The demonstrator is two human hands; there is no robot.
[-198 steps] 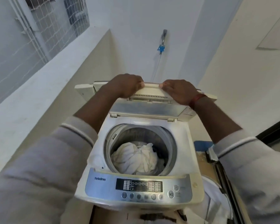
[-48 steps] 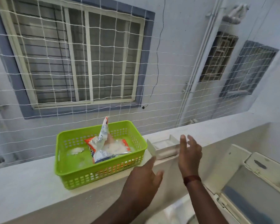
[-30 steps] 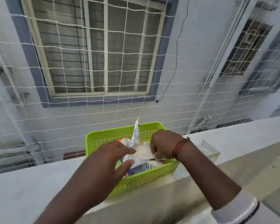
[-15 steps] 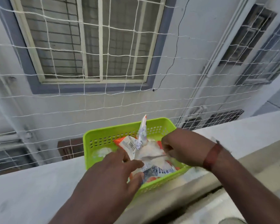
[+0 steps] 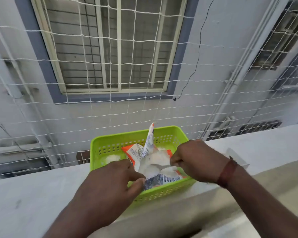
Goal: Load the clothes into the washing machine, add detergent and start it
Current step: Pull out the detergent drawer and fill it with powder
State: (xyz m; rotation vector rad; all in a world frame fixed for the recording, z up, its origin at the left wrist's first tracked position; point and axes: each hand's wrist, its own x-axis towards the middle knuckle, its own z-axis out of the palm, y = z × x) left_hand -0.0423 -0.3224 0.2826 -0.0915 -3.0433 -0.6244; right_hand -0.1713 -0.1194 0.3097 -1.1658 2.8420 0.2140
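A torn-open detergent packet (image 5: 154, 164), orange, white and blue, lies in a lime-green plastic basket (image 5: 110, 143) on a grey ledge. White powder shows inside the packet and on the basket floor. My left hand (image 5: 113, 182) pinches the packet's near left edge. My right hand (image 5: 194, 160), with a red thread on the wrist, pinches the packet's right edge. The two hands hold the opening apart. The washing machine and the clothes are out of view.
The concrete ledge (image 5: 33, 191) runs left to right under the basket. A white tray (image 5: 237, 157) sits on it behind my right wrist. White safety netting (image 5: 110, 107) closes off the space beyond the ledge.
Both hands have closed on the packet's edges and pulled its mouth wider. The view has shifted slightly, with the basket now nearer the centre.
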